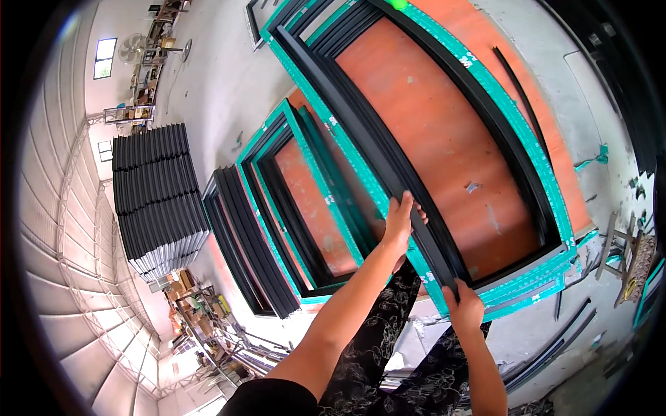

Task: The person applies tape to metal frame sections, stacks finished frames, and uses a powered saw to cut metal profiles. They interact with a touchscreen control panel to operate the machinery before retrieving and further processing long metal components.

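Black strip [368,149] is lying along a green-faced frame [466,62]; the left hand's [400,218] grip is clasping it, the right hand's [466,306] is grasping its near end.

A head-worn fisheye looks down from above, close over the left hand [399,223] at three o'clock and right hand [466,310] at four, reaching the distant fan [132,50] at ten.
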Demonstrator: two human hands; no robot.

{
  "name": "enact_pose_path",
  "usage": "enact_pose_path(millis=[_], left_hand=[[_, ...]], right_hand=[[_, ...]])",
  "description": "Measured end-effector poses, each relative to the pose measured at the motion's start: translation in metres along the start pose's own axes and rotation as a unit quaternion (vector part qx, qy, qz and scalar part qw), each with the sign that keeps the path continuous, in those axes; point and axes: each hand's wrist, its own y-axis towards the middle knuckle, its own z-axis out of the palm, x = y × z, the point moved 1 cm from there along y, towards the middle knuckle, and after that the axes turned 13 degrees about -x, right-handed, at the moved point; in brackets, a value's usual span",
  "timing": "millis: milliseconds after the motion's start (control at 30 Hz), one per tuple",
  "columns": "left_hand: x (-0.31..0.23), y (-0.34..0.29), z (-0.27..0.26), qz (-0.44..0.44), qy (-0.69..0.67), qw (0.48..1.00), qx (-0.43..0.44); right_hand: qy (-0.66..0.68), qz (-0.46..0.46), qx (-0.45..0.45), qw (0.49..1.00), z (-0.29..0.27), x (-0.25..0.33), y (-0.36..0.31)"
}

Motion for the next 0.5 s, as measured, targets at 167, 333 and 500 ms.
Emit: enact_pose_path(millis=[167, 333, 500], left_hand=[[-0.016, 0.028, -0.006, -0.005, 0.026, 1.0, 0.017], [-0.014, 0.032, -0.015, -0.007, 0.022, 1.0, 0.005], [-0.011, 0.035, -0.016, 0.0, 0.021, 1.0, 0.019]], right_hand=[[0.016, 0.005, -0.008, 1.0, 0.025, 0.01, 0.018], [0.014, 0.007, -0.001, 1.0, 0.034, 0.011, 0.019], [0.019, 0.008, 0.005, 1.0, 0.041, 0.003, 0.021]])
